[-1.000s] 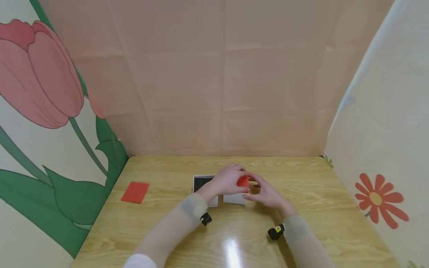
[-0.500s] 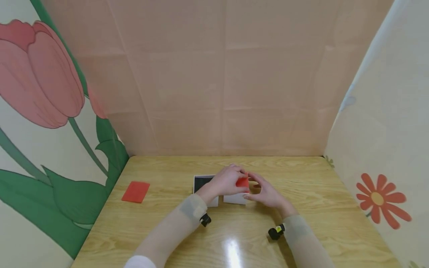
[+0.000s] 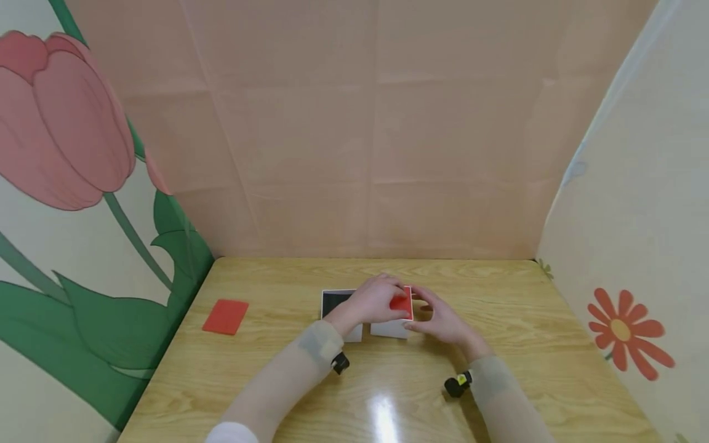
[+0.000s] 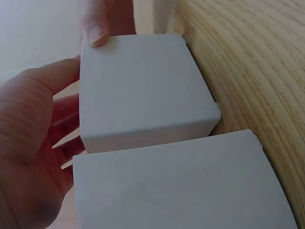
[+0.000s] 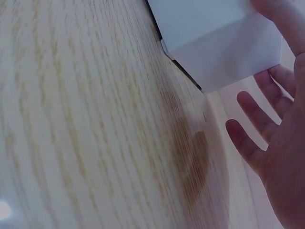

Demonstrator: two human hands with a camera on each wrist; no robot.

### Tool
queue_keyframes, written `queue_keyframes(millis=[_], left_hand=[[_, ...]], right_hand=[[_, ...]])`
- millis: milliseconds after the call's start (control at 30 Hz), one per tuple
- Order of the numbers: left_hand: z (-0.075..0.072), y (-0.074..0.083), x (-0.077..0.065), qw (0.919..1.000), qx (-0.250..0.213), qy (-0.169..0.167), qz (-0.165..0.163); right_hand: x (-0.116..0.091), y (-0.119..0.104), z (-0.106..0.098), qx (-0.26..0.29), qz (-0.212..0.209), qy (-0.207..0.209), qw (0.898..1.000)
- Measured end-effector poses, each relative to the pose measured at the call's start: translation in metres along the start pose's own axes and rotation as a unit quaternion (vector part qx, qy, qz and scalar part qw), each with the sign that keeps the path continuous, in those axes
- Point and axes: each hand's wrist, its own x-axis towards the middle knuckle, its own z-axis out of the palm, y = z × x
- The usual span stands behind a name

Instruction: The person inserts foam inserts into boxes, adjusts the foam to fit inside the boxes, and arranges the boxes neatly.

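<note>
Two white boxes stand side by side on the table. The left box (image 3: 335, 299) is open at the top, with a dark inside. Within the rim of the right box (image 3: 389, 329) lies a red square piece (image 3: 403, 301). My left hand (image 3: 376, 298) reaches across the left box, its fingers and thumb resting spread on the red piece. My right hand (image 3: 443, 321) grips the right box at its right end. Its thumb touches the front face, also in the left wrist view. In the right wrist view several fingers of the right hand (image 5: 281, 129) are off the box.
Another red square (image 3: 225, 317) lies flat on the wooden table (image 3: 266, 344) at the left. A pink cloth backdrop (image 3: 354, 154) hangs behind the table, with flower-printed panels on both sides.
The red piece has sunk a little into the right box, whose white rim now shows around it. Both hands have stayed almost in place, and the view has shifted slightly.
</note>
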Motion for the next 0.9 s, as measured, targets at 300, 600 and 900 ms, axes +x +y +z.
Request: queue_keyframes(millis=[300,600,900], left_hand=[[-0.005,0.001,0.008,0.9999,0.014,-0.002,-0.004],[-0.019,-0.009,-0.004,0.9996,0.004,-0.027,0.007],[-0.033,-0.026,-0.014,0.9985,-0.011,-0.038,-0.037]], right_hand=[[0.001,-0.001,-0.001,0.002,0.025,0.001,1.0],[0.003,-0.001,0.001,0.001,0.036,-0.003,0.999],[0.002,0.003,-0.001,0.004,0.059,-0.004,0.998]])
